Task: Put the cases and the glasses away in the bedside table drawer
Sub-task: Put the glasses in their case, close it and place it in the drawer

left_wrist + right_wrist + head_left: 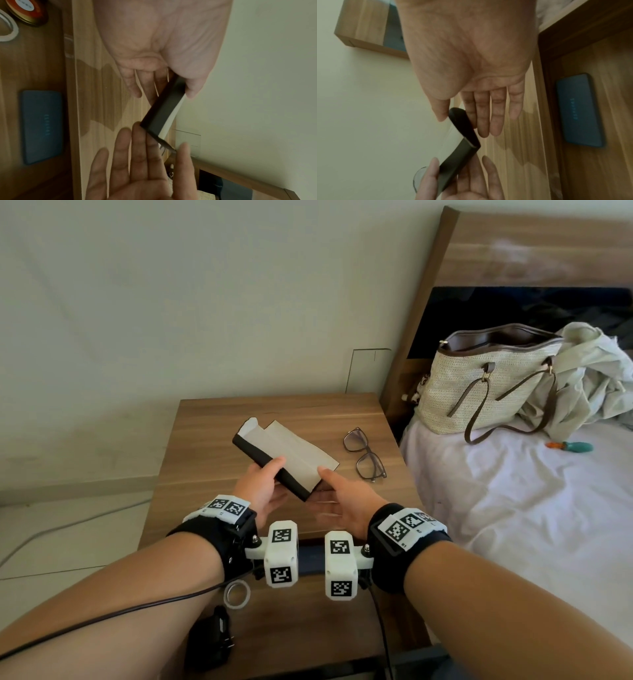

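An unfolded folding glasses case (291, 453), black outside and grey inside, hangs above the bedside table top (205, 474). My left hand (265, 487) grips its near left end, thumb on top and fingers beneath. My right hand (330, 491) lies palm up, and its thumb and straight fingers pinch the case's right corner. The wrist views show the same black case (163, 108) (458, 155) between both hands. A pair of dark-framed glasses (364, 453) lies on the table top to the right. A blue case (42, 125) (578, 109) lies inside the open drawer (308, 628) below.
The drawer also holds a roll of white tape (236, 594), a black object (209, 642) and a round tin (25, 12). On the bed to the right stand a woven handbag (486, 385), crumpled cloth and a screwdriver (568, 446). The wall runs behind the table.
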Tool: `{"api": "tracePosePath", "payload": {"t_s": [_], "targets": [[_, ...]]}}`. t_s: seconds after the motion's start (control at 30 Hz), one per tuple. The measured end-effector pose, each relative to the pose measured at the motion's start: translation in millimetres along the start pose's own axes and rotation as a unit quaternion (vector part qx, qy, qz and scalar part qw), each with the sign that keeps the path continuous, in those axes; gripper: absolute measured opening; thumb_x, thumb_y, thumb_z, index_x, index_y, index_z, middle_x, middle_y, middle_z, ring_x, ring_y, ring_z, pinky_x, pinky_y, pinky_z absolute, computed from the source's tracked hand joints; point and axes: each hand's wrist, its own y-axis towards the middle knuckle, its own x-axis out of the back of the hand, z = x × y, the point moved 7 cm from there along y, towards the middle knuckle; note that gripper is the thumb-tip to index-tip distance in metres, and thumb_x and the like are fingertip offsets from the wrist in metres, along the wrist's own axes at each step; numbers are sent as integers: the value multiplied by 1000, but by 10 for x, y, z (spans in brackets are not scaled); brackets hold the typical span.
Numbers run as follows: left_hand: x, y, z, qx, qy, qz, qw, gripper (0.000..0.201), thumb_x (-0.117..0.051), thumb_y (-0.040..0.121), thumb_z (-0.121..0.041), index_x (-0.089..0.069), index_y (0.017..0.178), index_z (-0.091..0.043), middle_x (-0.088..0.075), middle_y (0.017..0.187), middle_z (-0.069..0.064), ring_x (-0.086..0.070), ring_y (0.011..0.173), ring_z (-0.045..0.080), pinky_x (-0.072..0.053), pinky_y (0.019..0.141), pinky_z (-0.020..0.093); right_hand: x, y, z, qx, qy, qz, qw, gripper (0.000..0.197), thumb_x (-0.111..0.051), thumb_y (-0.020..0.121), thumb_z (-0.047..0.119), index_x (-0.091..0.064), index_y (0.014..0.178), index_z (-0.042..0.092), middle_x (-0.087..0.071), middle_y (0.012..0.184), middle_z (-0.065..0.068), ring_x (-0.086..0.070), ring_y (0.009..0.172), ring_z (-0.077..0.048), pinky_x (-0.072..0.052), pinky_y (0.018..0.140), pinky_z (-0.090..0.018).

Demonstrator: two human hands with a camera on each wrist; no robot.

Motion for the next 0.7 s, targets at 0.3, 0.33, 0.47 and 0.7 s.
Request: {"api": "tracePosePath", "payload": {"t_s": [0.3,0.33,0.47,0.7], "targets": [[97,216,-22,16,18,-6,1000,38,-56,94,-39,-52,129,-24,-67,118,3,-65,106,25,-53,95,47,661,290,447,89,-45,-176,979,20,-50,94,31,-62,82,20,-63,80,1,-56,68,-12,-44,61,-26],[99,248,-17,21,15,-4,1000,38,-55,95,-40,-52,129,-24,-68,118,3,-65,106,26,-54,94,49,745,345,506,112,-52,-206,971,19,-51,93,27,-61,78,20,-62,77,1,-55,66,-12,-44,58,-25],[90,344,26,46,-3,10,999,40,-54,95,-44,-53,130,-24,-68,119,6,-65,108,30,-54,93,53,1013,504,685,175,-124,-308,927,12,-54,87,23,-62,78,20,-64,83,-1,-58,78,-20,-51,76,-35],[104,496,168,70,-17,25,997,39,-53,96,-43,-53,129,-21,-67,120,7,-66,107,31,-58,84,52,1178,845,731,151,-211,-340,904,14,-56,87,28,-62,90,16,-65,92,-4,-59,85,-23,-47,73,-30]]}}
